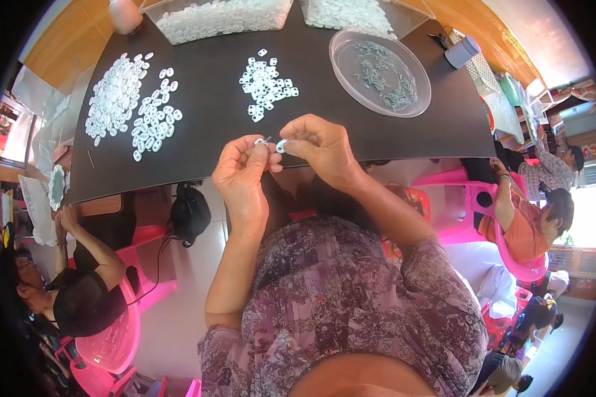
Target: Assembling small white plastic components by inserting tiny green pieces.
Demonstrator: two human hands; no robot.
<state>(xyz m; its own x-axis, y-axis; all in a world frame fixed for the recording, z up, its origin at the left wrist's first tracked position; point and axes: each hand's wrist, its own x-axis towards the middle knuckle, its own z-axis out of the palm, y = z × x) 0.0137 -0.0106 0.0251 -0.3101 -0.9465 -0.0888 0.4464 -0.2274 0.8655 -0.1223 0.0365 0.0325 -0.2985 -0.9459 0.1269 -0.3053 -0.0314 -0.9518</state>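
**Two Hands Pinching Small White Parts Above a Dark Table Edge**

Dark matte tabletop [212, 99] fills the upper half of the head view, with pale floor and pink plastic chairs [122, 331] below its near edge.

Far left on the table: a broad scatter of small white plastic ring-shaped parts [112, 92], with a second, looser cluster of the same parts [155, 122] just beside it on the right. A smaller group of white parts [266, 83] lies near the table centre, well apart from the left scatter.

Left hand [240, 175] is raised over the near table edge, thumb and forefinger pinched on a small white part with a thin metal piece [261, 141]. Right hand [321, 149] sits just beside it, fingertips clenched on a second small white ring part [281, 145]. The two held parts are close together between the hands; whether they touch cannot be told.

Right of the hands, farther back: a round clear plastic dish [379, 73] holding a scatter of thin grey-green metal pieces [384, 83]. Two clear plastic bins of white parts [225, 16] stand along the far table edge.

Other seated people [530, 218] appear at the left and right rims
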